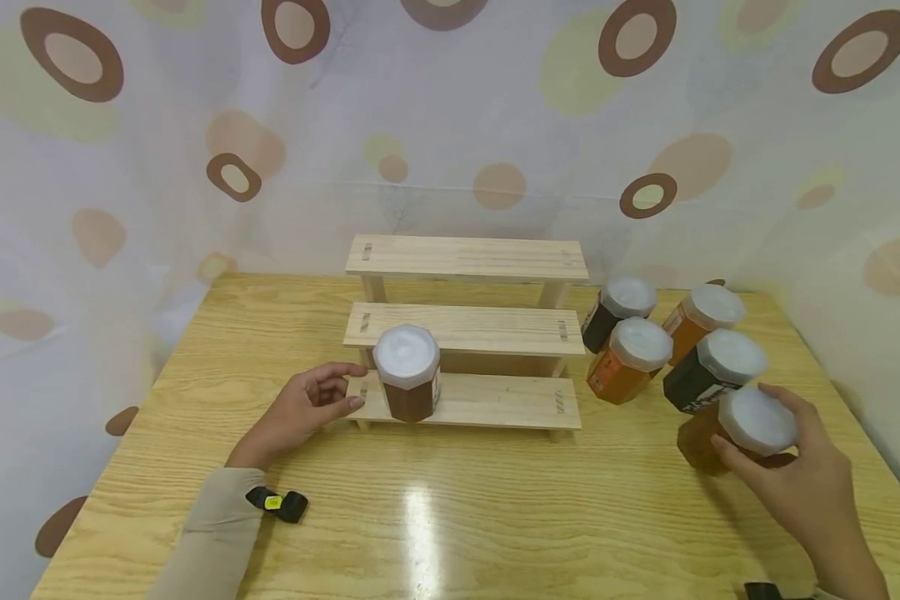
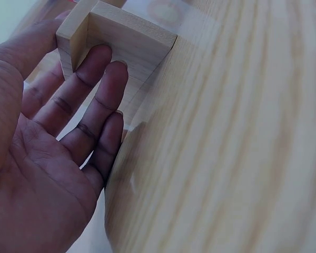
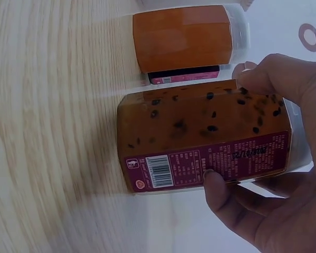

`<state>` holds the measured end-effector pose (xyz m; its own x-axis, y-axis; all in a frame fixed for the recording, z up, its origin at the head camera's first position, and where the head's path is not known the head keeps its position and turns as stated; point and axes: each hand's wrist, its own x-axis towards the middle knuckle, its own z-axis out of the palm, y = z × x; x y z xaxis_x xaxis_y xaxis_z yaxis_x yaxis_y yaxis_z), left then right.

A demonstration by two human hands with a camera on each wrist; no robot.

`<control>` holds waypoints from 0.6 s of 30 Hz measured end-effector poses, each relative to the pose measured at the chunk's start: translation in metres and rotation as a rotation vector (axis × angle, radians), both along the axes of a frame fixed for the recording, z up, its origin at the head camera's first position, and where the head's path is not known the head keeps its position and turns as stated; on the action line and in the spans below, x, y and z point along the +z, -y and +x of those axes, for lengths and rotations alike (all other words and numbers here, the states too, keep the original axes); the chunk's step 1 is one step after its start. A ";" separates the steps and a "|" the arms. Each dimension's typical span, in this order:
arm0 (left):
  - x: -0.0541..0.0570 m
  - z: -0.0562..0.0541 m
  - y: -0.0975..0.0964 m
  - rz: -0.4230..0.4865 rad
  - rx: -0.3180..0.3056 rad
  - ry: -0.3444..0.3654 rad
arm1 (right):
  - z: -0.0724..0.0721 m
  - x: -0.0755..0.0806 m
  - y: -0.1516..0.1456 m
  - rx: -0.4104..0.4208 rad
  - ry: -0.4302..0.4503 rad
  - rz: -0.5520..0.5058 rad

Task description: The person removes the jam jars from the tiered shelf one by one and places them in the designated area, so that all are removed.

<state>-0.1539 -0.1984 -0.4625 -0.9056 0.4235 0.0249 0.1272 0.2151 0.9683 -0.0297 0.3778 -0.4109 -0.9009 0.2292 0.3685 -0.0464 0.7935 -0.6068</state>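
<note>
At the right of the head view, my right hand grips a white-lidded jar near its top. The right wrist view shows that jar with amber contents full of black seeds and a purple label with a barcode. My left hand is at the left end of the lowest step of a three-tier wooden shelf, fingers loosely extended. In the left wrist view these fingers lie beside the step's end. A brown jar stands upright on that lowest step, near its left end.
Behind the gripped jar stand several more lidded jars: a dark one, an orange one, and others at the back. A patterned cloth hangs behind the wooden table.
</note>
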 end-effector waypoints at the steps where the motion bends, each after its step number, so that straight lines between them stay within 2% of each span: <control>1: 0.000 0.000 0.000 -0.003 0.004 0.000 | 0.000 0.000 0.000 0.003 0.009 0.001; 10: -0.001 0.002 0.001 0.002 0.008 0.002 | 0.001 -0.003 -0.004 0.034 0.070 0.014; 18: -0.001 -0.001 0.000 0.001 -0.004 -0.007 | -0.001 0.004 -0.004 0.072 0.000 -0.009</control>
<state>-0.1544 -0.1983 -0.4632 -0.9037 0.4270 0.0318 0.1351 0.2139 0.9675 -0.0310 0.3815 -0.4072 -0.9151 0.1668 0.3672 -0.1036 0.7827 -0.6138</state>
